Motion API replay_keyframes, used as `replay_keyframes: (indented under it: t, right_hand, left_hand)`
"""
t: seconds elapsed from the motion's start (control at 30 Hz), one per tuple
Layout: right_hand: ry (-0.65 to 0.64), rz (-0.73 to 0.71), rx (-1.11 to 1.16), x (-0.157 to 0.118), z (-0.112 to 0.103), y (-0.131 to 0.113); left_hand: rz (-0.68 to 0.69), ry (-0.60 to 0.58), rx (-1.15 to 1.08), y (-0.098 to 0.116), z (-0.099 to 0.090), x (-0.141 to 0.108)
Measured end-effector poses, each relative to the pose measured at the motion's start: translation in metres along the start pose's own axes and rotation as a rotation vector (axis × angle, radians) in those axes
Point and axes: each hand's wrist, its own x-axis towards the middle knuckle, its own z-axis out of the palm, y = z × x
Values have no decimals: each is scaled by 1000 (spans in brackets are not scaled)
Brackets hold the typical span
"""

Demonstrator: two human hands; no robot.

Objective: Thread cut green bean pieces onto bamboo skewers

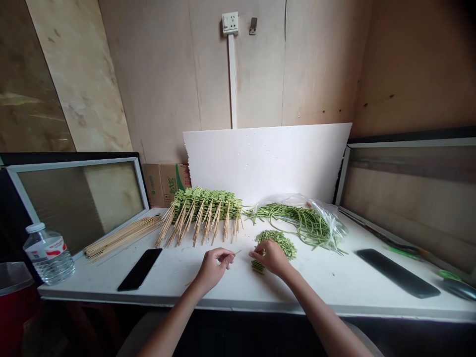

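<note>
Caution: left hand (pixel 213 266) pinches 1 thin stick (pixel 238 252) toward right hand (pixel 274 256) — grip contents cannot be determined — at cut green pieces (pixel 285 243) inboard of the near edge of the counter (pixel 323 290); misalignment could cause a prick.

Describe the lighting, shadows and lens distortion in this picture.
Head view: soft light on the white table, near-black space beneath it; head view, faint shadow below the right hand; head view, wide-angle stretch, wall edges leaning outward, upper-right corner dark.

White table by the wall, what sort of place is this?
Probably a small food-prep corner, perhaps a skewer stall's: stacked green bean skewers, bare bamboo sticks and whole long beans.
</note>
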Motion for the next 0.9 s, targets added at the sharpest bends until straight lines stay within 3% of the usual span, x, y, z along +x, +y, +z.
replay_keyframes:
  t: [0.2,0.33,0.47,0.7,0.9]
  right_hand:
    - [-64,61,11,0,1,10]
    - [-14,87,226,6,-11,11]
    - [15,118,399,8,-24,-1]
    - [-264,-174,514,-5,-29,-37]
    - [-183,-183,536,-6,-19,-45]
  left_hand:
    - [52,-32,58,1,-1,-1]
    - [82,-29,77,3,-2,-2]
    - [21,25,45,5,1,-3]
    - [-22,35,-43,14,10,-6]
    - [-10,28,-78,15,11,-6]
